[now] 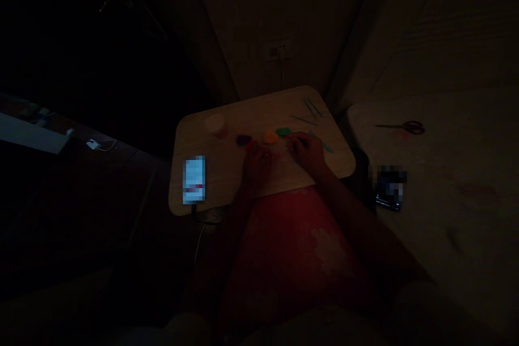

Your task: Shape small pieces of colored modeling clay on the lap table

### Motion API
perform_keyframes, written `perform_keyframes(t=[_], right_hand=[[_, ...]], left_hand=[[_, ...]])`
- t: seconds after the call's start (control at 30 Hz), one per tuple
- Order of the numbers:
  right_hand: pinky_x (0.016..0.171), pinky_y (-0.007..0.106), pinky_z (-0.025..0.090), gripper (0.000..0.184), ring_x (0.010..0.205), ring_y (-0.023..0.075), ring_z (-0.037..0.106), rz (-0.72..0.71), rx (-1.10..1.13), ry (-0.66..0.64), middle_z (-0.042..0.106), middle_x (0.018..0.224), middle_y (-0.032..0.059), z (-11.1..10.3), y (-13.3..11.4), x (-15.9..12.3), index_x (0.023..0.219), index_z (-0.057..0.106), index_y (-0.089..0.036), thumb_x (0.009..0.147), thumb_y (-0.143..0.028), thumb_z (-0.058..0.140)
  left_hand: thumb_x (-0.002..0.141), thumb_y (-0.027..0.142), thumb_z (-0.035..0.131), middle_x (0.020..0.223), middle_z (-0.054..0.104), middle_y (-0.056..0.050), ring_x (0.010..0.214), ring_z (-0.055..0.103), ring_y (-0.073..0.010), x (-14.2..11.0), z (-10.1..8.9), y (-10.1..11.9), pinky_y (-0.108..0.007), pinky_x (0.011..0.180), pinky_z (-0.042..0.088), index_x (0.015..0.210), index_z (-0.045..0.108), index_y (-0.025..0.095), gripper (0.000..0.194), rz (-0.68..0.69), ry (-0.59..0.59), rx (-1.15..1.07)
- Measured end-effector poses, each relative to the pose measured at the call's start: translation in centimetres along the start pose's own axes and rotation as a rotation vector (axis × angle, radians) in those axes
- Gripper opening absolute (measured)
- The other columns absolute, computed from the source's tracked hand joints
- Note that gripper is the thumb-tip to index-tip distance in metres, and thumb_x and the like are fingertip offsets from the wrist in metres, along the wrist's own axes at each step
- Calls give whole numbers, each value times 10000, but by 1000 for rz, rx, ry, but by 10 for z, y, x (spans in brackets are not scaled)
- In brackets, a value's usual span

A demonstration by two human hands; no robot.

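A rounded orange clay-like lump (270,138) and a flattish green clay-like lump (284,132) lay mid-frame, roughly formed; work appeared unfinished. Left hand (257,163) and right hand (307,152): fingers curled, grip indeterminable in darkness.

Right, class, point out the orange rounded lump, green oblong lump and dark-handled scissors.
Orange rounded lump (270,137), head view: its middle.
Green oblong lump (283,132), head view: its middle.
Dark-handled scissors (403,126), head view: where blades meet handles.

Scissors (405,126) at right, wall socket (273,51) beyond.
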State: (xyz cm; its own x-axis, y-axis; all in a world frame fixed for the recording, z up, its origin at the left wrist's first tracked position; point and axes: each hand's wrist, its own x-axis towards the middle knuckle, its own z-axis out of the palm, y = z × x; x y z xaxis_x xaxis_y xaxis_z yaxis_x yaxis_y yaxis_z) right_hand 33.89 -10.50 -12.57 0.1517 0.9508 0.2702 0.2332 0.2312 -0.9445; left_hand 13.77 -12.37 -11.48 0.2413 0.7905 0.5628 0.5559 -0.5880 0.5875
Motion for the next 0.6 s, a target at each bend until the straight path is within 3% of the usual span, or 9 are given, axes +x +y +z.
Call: perform_keyframes(t=[0.23,0.43,0.6], right_hand=[[638,322,580,368,741,212,745,26,50,-35,811,937,82,0,2,-1,1153,790,-210,929,-453,629],[597,294,526,268,643,189,692,34,24,-23,775,764,55,0,-4,-1,867,801,-184,877,-421,676],[545,260,430,257,586,157,606,51,-85,28,701,627,25,1,-8,-1,670,704,-188,772,-414,769]], left_hand=[[993,255,571,923,679,-46,961,633,-230,0,-1,1,-435,994,520,881,625,216,131,-34,-5,14],[1003,245,541,911,680,-38,961,637,-227,0,-1,1,-449,1053,491,876,619,223,151,-27,-13,-3],[992,234,547,897,681,-33,959,634,-230,1,0,0,-459,1064,484,870,622,226,143,-17,0,-6]])
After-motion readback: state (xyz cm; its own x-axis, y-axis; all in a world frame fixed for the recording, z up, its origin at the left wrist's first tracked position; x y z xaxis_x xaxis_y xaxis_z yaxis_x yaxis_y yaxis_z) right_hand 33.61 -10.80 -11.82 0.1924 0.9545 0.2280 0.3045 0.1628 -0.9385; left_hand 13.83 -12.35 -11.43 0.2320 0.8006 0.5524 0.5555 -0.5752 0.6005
